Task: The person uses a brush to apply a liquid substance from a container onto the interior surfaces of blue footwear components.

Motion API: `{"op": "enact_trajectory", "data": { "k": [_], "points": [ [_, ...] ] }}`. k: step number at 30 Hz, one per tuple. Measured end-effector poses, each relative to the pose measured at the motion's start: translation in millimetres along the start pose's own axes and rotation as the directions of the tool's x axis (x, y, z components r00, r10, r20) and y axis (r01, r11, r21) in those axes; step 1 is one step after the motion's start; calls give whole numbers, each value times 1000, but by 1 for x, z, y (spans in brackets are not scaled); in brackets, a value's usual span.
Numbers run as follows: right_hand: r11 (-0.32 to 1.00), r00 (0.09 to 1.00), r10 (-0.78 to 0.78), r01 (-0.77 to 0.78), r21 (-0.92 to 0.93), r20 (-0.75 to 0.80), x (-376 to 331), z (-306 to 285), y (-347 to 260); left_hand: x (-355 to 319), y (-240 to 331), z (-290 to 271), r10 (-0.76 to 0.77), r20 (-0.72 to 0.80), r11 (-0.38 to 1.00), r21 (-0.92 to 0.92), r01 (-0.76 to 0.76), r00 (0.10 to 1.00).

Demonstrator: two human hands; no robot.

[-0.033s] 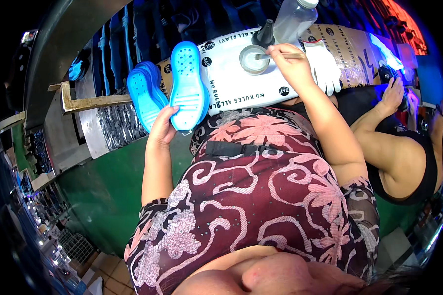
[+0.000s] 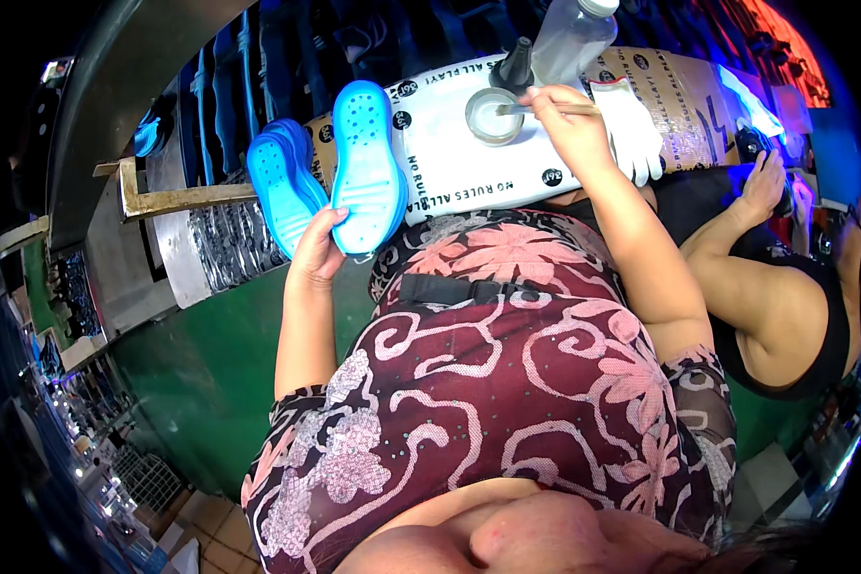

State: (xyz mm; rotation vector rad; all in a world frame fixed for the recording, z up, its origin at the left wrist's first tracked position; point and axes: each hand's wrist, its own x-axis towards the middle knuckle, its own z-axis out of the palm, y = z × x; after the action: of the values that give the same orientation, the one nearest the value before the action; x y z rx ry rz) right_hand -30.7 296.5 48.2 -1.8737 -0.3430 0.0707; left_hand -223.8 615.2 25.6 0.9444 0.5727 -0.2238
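Note:
My left hand [image 2: 321,247] grips the heel end of a bright blue shoe sole [image 2: 365,158], thumb on top. Against its left side lie more blue soles [image 2: 282,172], overlapping each other. Between the fingers of my right hand [image 2: 574,129] is a thin brush [image 2: 566,110] with a light handle. Its tip reaches into a round glass jar [image 2: 495,132] holding a whitish, clear liquid. The jar stands on a white printed sheet [image 2: 450,177]. A dark bottle with a pointed nozzle [image 2: 515,65] stands just behind the jar.
A clear plastic bottle [image 2: 572,43] with a white cap stands at the back. White gloves [image 2: 633,124] lie right of my right hand. Behind the work surface run dark racks [image 2: 344,38]. At the right, a co-worker's arm [image 2: 751,206] reaches in. A wooden bar [image 2: 196,198] juts in from the left.
My right hand and the brush have shifted very slightly to the right; the brush tip is still in the jar. My left hand and the soles stay in place.

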Motion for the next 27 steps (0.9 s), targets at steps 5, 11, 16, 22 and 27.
{"op": "enact_trajectory", "data": {
  "k": [5, 11, 16, 22, 27],
  "points": [
    [921, 983, 172, -141, 362, -55, -14, -15, -20, -13, 4, 55, 221, 118, 975, -26, -219, 968],
    [862, 998, 49, -27, 506, -30, -37, -23, -60, -2, 5, 113, 570, 66, 761, 334, -557, 819],
    [923, 915, -382, 370, 104, 133, -59, -18, -95, -1, 4, 136, 662, 99, 639, 442, -629, 743],
    [858, 851, -492, 509, -64, 184, -61, -12, -98, -6, 0, 149, 770, 197, 420, 560, -714, 607],
    [855, 853, -494, 512, -82, 170, -65, -14, -97, -6, -2, 145, 804, 241, 316, 601, -734, 544]
  ]
}}
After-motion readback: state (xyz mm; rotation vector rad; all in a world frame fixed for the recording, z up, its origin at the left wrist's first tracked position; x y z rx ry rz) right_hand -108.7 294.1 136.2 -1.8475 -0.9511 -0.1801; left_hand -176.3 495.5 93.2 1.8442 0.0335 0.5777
